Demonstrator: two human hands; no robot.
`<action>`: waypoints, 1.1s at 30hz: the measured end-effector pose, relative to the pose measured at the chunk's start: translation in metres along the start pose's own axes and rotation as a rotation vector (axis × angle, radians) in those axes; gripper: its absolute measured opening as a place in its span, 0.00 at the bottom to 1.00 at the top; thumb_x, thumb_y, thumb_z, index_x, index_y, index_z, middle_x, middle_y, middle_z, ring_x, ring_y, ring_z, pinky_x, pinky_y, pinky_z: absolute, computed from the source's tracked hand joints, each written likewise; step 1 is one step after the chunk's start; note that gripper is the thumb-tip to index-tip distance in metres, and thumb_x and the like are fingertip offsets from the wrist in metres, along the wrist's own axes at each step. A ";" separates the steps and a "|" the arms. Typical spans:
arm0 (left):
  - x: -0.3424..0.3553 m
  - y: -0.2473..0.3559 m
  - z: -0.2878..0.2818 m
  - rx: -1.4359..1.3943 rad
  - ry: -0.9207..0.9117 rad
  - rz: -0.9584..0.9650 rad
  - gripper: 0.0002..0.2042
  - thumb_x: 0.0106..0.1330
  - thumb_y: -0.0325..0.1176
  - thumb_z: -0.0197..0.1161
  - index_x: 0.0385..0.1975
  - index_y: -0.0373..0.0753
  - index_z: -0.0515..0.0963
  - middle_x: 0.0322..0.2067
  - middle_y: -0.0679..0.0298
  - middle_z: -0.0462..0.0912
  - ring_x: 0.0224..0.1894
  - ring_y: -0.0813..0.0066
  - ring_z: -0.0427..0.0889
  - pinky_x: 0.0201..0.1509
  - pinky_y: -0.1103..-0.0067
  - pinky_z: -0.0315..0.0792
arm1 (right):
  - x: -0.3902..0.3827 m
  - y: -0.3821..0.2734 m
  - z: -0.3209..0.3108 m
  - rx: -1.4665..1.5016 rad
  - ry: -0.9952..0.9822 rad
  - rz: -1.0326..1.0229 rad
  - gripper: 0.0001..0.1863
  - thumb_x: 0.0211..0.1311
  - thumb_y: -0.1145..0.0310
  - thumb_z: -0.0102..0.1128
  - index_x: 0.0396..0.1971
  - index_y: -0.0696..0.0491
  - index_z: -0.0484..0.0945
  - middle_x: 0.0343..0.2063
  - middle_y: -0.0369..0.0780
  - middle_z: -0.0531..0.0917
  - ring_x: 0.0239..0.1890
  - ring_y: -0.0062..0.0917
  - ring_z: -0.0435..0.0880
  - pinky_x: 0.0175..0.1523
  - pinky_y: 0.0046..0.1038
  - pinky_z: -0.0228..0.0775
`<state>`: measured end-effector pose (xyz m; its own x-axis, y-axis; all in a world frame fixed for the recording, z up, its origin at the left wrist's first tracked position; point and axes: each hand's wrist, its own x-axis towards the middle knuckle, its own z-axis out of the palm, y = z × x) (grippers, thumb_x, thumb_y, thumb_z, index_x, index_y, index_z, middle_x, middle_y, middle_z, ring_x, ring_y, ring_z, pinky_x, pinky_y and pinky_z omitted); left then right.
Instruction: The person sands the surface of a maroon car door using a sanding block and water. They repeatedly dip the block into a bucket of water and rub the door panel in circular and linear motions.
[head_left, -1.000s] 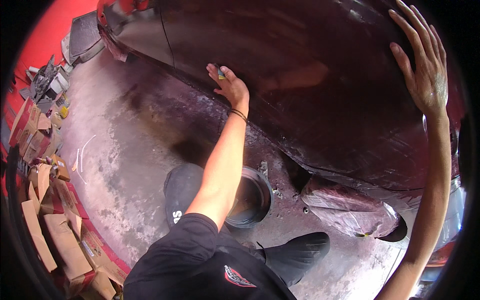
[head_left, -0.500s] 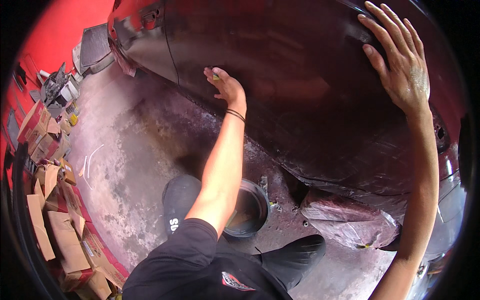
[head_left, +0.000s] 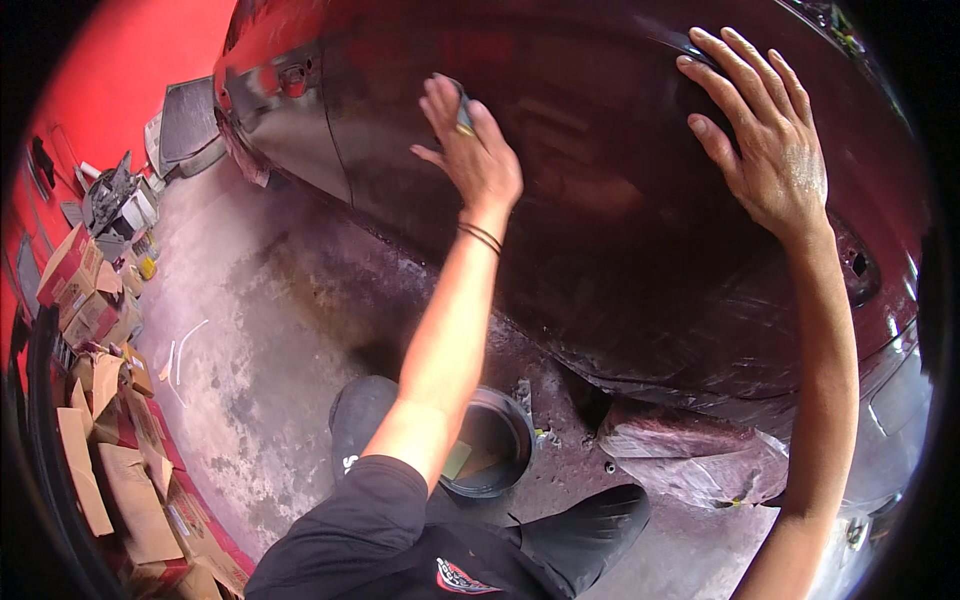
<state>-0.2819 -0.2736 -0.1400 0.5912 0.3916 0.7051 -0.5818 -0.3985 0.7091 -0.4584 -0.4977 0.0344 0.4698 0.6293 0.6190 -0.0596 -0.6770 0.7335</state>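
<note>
My left hand [head_left: 470, 150] presses a small yellow-and-grey pad [head_left: 463, 124] against the dark maroon car door [head_left: 580, 240], its blurred fingers stretched over it. Higher up the same panel, toward the right, my right hand [head_left: 760, 150] rests with fingers spread and nothing visible in it. Below my left forearm stands a black bucket [head_left: 518, 430] with murky liquid and a pale greenish flat piece [head_left: 455, 458] in it.
Several torn cardboard boxes [head_left: 135, 490] and assorted scrap parts [head_left: 110, 195] line the red wall [head_left: 120, 60] at left. A crumpled, paint-dusted covering [head_left: 680, 455] lies under the car's edge at lower right. My bent knees are near the bucket on the stained concrete floor [head_left: 230, 380].
My left hand has moved upward on the door with the pad. My right hand has shifted slightly left along the upper panel. The camera view has shifted as well.
</note>
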 end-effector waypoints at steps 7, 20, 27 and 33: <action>-0.096 0.070 0.017 0.075 -0.199 0.295 0.35 0.82 0.47 0.43 0.84 0.38 0.46 0.85 0.50 0.40 0.86 0.43 0.34 0.80 0.35 0.26 | 0.003 -0.004 0.004 0.071 0.019 -0.021 0.26 0.77 0.52 0.58 0.71 0.39 0.75 0.76 0.30 0.71 0.80 0.28 0.63 0.85 0.41 0.49; -0.155 -0.005 0.020 -0.036 -0.176 -0.039 0.40 0.83 0.59 0.30 0.85 0.38 0.39 0.85 0.47 0.33 0.86 0.41 0.28 0.81 0.39 0.20 | 0.000 -0.002 0.018 -0.091 -0.026 -0.040 0.26 0.82 0.49 0.50 0.74 0.35 0.73 0.78 0.28 0.68 0.83 0.25 0.59 0.86 0.39 0.48; 0.038 -0.123 -0.018 -0.148 0.087 -0.220 0.34 0.87 0.53 0.29 0.85 0.38 0.43 0.86 0.52 0.37 0.87 0.51 0.30 0.81 0.37 0.22 | -0.003 0.022 0.009 -0.183 -0.131 -0.064 0.27 0.83 0.47 0.47 0.76 0.34 0.71 0.79 0.29 0.66 0.83 0.26 0.57 0.87 0.41 0.45; 0.062 -0.089 -0.019 0.020 0.080 -0.030 0.33 0.84 0.47 0.40 0.82 0.33 0.49 0.84 0.45 0.43 0.85 0.38 0.37 0.81 0.36 0.32 | 0.000 0.014 0.018 -0.173 -0.120 -0.088 0.28 0.83 0.45 0.45 0.75 0.37 0.71 0.80 0.32 0.66 0.84 0.28 0.56 0.87 0.44 0.43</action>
<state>-0.2039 -0.1985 -0.1587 0.5610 0.4685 0.6825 -0.5530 -0.4014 0.7301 -0.4439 -0.5140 0.0396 0.5808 0.6262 0.5202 -0.1593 -0.5393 0.8269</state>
